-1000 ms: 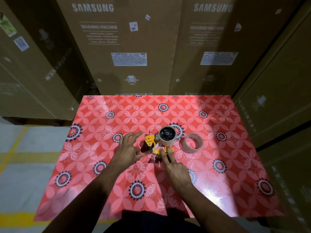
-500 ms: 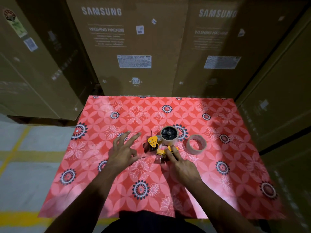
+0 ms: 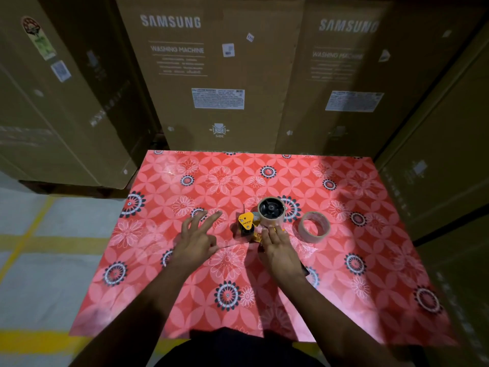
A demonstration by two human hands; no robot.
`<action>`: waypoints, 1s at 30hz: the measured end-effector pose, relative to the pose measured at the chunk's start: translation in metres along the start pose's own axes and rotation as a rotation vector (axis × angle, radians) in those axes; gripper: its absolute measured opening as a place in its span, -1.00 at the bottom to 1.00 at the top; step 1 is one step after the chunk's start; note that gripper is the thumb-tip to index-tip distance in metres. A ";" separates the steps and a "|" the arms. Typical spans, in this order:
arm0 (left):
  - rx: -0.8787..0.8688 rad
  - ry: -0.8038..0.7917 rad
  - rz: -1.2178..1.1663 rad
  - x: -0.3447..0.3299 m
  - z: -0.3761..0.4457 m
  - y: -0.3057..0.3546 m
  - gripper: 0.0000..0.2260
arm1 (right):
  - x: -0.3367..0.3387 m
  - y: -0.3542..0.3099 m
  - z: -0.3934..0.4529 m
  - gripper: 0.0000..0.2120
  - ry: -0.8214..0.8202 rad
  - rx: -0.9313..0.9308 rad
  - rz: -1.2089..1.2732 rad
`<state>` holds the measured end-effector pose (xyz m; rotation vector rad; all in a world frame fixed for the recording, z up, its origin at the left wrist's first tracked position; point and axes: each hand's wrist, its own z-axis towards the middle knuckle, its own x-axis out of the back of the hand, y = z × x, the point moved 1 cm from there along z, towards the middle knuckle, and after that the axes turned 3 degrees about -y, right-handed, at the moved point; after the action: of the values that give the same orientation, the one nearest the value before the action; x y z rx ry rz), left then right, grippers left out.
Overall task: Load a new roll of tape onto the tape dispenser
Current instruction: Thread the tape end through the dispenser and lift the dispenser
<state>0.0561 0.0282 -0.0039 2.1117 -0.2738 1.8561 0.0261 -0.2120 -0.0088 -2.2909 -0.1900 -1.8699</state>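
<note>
- Working at the table [image 3: 169,260] with the red flowery cover, and the tape dispenser [image 3: 254,223] lies on its side near the middle, which puts the hub facing up at me so I can get at it.
- There's a roll on the hub [image 3: 271,211] sitting flat around the black wheel. I can't tell from here if it's pushed fully home or just resting on it.
- A second roll of tape [image 3: 314,227] sits just to the right of the dispenser, flat on the cover and not touching it. My guess is I parked it close so it's in easy reach of my right side, but I can't say which of the two is the fresh one.
- My right hand [image 3: 279,250] is down over the handle end of the dispenser, fingers stretched forward, tips at the base of the mounted roll. It looks like I'm pinning the thing so it doesn't slide on the slick cover. I'm not wrapped around anything that I can see.
- My left hand [image 3: 197,238] is off to the left of the yellow blade end [image 3: 246,221], fingers spread and empty, touching nothing but maybe the cover. I'd say it's free to feed the tape end through the roller next.
- Big cardboard boxes [image 3: 211,75] wall in the back and sides.
</note>
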 end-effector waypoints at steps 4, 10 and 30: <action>-0.012 0.001 0.023 -0.004 -0.001 -0.001 -0.75 | 0.002 0.003 0.000 -0.42 0.050 -0.030 0.103; -0.040 0.017 0.019 -0.009 -0.001 -0.005 -0.75 | 0.007 -0.012 0.006 -0.52 0.097 -0.121 0.067; -0.186 0.195 -0.029 -0.016 -0.018 -0.011 -0.82 | 0.019 -0.022 0.026 -0.60 0.200 -0.332 -0.036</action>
<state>0.0412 0.0432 -0.0187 1.7903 -0.3522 1.9218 0.0496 -0.1849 0.0058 -2.2845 0.1167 -2.2806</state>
